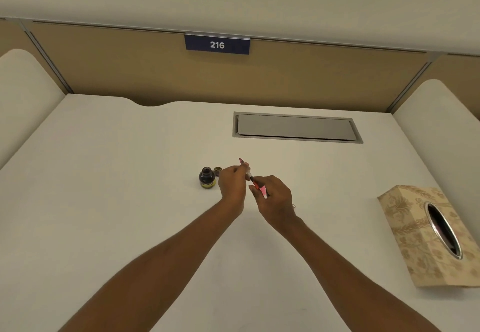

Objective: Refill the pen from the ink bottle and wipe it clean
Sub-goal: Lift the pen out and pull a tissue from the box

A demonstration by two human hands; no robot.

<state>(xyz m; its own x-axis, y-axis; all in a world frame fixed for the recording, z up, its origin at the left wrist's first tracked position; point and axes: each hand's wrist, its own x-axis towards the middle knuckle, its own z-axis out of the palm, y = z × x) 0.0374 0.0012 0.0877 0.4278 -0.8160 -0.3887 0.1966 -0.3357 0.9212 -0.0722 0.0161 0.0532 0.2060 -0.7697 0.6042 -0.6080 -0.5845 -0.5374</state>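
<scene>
Both our hands meet at the frame's centre, fingers pinched on a slim red pen (248, 174) held tilted above the white surface (104, 201): left hand (232, 185) grips its upper part, right hand (274, 201) the lower end. Just left sits the small, dark, round ink bottle (207, 178), uncapped, its cap (217, 170) beside it. Lower right lies a patterned tissue box (428, 235), well apart. Smooth bare surface spreads left and forward.

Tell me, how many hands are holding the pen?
2. The left hand pinches the pen near its tip end; the right hand grips its back end.
</scene>
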